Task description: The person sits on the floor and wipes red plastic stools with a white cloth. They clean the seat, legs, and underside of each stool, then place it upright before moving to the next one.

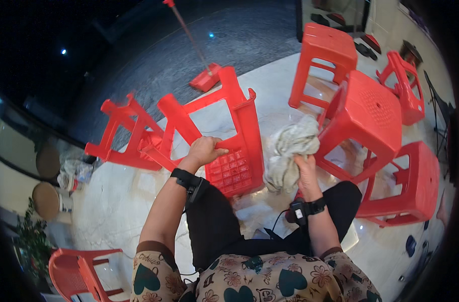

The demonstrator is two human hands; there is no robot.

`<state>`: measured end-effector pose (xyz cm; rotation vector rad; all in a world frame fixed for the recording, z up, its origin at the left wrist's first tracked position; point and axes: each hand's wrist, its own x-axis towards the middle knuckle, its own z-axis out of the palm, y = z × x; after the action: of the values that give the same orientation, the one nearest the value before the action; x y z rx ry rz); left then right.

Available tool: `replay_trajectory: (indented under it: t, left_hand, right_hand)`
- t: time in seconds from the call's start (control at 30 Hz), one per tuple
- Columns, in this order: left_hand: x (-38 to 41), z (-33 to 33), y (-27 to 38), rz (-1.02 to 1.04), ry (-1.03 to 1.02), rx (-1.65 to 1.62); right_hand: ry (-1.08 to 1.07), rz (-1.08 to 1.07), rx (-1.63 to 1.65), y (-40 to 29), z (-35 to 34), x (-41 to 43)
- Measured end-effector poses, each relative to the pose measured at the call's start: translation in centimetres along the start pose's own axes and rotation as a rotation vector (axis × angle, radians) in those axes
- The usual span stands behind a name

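My left hand (205, 151) grips a crossbar of a red plastic stool (248, 136), which is tipped so that its legs point away and the ribbed underside of its seat shows. In my right hand (306, 170) is a bunched, whitish cloth (293, 145), damp-looking and crumpled. The cloth hangs between the tipped stool and an upright red stool (380, 109) on the right. Straps with small devices are on both my wrists.
More red stools stand right, including a tall one (329, 41) and one on its side (414, 185). Another lies left (118, 151). A long-handled red dustpan (206, 77) is ahead. Lower left are a red plastic chair (78, 275), a potted plant (33, 238) and a bucket (65, 202).
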<state>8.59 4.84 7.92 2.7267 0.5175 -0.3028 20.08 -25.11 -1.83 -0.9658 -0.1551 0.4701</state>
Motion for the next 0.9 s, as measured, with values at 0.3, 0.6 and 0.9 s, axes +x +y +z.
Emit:
replay_trajectory:
  t: [0.3, 0.6, 0.9]
  left_hand:
    - [-3.8, 6.0, 7.4, 0.208, 0.128, 0.060]
    - [-4.8, 9.9, 7.4, 0.216, 0.170, 0.135]
    - [-5.3, 15.3, 4.1, 0.229, 0.234, 0.115]
  right_hand:
    - [0.025, -0.616, -0.825, -3.3, 3.3, -0.8]
    - [-0.022, -0.335, -0.805, -3.1, -0.1, -0.5]
    - [0.051, -0.242, -0.296, -9.9, -2.0, -2.1]
